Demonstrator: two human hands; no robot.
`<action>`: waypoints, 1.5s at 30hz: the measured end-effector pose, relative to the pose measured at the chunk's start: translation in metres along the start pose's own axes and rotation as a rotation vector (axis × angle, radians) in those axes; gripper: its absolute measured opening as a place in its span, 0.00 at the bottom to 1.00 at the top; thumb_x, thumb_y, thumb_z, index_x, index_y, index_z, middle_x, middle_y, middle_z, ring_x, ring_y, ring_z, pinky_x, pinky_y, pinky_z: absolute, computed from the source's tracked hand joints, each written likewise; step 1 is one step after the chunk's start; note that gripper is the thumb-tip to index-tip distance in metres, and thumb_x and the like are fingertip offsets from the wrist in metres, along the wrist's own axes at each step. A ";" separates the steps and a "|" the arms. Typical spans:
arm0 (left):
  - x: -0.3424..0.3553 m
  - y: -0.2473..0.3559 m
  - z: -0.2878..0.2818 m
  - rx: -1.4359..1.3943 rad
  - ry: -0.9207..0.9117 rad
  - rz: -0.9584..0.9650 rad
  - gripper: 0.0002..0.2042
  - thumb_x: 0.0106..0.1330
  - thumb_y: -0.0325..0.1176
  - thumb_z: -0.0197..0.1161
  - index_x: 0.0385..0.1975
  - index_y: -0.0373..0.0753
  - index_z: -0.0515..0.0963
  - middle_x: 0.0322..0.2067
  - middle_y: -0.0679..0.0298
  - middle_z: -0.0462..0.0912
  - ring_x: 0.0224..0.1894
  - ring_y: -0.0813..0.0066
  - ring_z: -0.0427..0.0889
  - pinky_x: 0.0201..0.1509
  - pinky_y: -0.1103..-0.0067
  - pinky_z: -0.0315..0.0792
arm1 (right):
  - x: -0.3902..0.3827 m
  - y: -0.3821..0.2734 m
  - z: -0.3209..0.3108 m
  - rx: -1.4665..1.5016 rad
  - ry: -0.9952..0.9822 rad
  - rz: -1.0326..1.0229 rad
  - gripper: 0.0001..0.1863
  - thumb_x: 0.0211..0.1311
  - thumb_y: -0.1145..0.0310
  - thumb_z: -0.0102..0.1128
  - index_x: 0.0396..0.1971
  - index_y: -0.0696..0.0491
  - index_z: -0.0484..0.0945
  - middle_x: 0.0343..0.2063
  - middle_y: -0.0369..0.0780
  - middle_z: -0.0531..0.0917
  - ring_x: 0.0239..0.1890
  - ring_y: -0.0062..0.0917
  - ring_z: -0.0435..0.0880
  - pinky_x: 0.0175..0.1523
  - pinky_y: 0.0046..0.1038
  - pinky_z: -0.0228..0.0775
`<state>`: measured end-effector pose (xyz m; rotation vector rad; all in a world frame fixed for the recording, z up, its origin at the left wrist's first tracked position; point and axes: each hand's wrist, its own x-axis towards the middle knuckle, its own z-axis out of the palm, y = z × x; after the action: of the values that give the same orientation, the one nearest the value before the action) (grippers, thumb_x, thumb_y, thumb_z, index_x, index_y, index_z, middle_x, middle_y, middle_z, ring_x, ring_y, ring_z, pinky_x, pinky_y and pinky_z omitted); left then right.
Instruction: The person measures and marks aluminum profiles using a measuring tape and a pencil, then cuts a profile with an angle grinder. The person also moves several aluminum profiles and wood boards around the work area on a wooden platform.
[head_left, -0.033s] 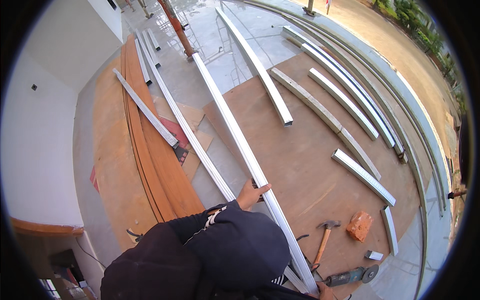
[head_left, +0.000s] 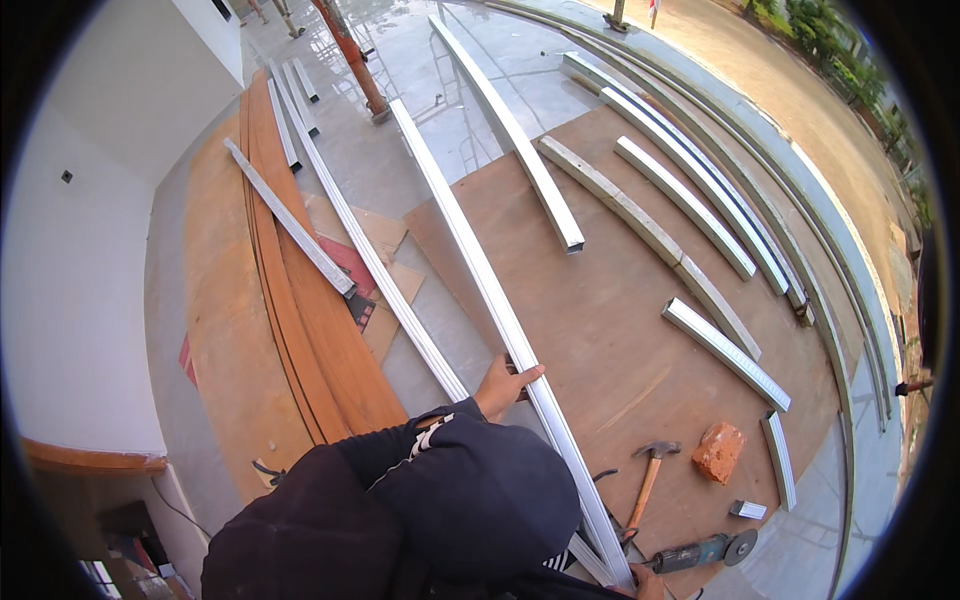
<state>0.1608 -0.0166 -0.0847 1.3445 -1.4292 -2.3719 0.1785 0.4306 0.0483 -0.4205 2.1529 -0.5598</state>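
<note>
1. At the left, orange-brown planks (head_left: 335, 350) lie lengthwise on the floor, with a short grey tube (head_left: 290, 220) resting slantwise across them.
2. Just right of these, a grooved silver tube (head_left: 385, 275) runs toward the person, its near end by the left sleeve.
3. The left arm, in a dark sleeve (head_left: 395, 440), reaches forward and to the right from the dark-clothed body, the forearm low, partly hidden by the clothing.
4. The left hand (head_left: 502, 388) is closed to the width of a long silver metal tube (head_left: 480, 270): the thumb lies over its upper face, while the fingers go out of sight beneath its left side.
5. That long tube slopes from the far floor, near a rusty post (head_left: 352, 58), down to the lower edge, passing through the left hand.
6. The right hand (head_left: 650, 583) sits low, touching the tube's near end; its arm is hidden, and how far its fingers are open cannot be told.
7. Right of the tube, on a brown board (head_left: 600, 330), lie a claw hammer (head_left: 648, 490), an angle grinder (head_left: 705, 552) near the right hand, and a broken brick (head_left: 719, 453).
</note>
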 end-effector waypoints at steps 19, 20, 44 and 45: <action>0.053 0.035 0.007 -0.111 -0.401 -0.138 0.32 0.69 0.60 0.57 0.60 0.39 0.69 0.55 0.58 0.72 0.56 0.68 0.74 0.60 0.68 0.69 | 0.252 -0.199 -0.026 -0.216 0.256 -0.358 0.21 0.56 0.60 0.68 0.42 0.62 0.79 0.27 0.56 0.83 0.32 0.53 0.84 0.38 0.48 0.75; 0.037 0.020 0.014 -0.165 -0.518 -0.191 0.34 0.68 0.62 0.56 0.61 0.39 0.67 0.57 0.57 0.71 0.56 0.68 0.74 0.60 0.68 0.69 | 0.276 -0.218 -0.025 -0.142 0.301 -0.408 0.21 0.57 0.60 0.67 0.43 0.61 0.79 0.27 0.56 0.83 0.31 0.53 0.84 0.38 0.48 0.75; 0.290 0.161 -0.020 0.158 0.219 0.309 0.27 0.71 0.43 0.63 0.54 0.20 0.74 0.51 0.50 0.81 0.52 0.66 0.77 0.61 0.73 0.67 | 0.200 -0.163 -0.051 -0.013 0.043 -0.260 0.21 0.58 0.62 0.66 0.46 0.62 0.81 0.39 0.51 0.86 0.39 0.39 0.87 0.46 0.33 0.78; 0.289 0.161 -0.020 0.161 0.213 0.308 0.27 0.71 0.43 0.63 0.54 0.21 0.74 0.51 0.50 0.81 0.53 0.66 0.77 0.61 0.73 0.67 | 0.198 -0.163 -0.050 -0.001 0.036 -0.257 0.22 0.58 0.62 0.66 0.46 0.63 0.81 0.39 0.51 0.86 0.39 0.39 0.87 0.46 0.33 0.78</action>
<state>-0.0608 -0.2528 -0.1545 1.2567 -1.6526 -1.8999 0.0391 0.2103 0.0313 -0.6979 2.1477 -0.7136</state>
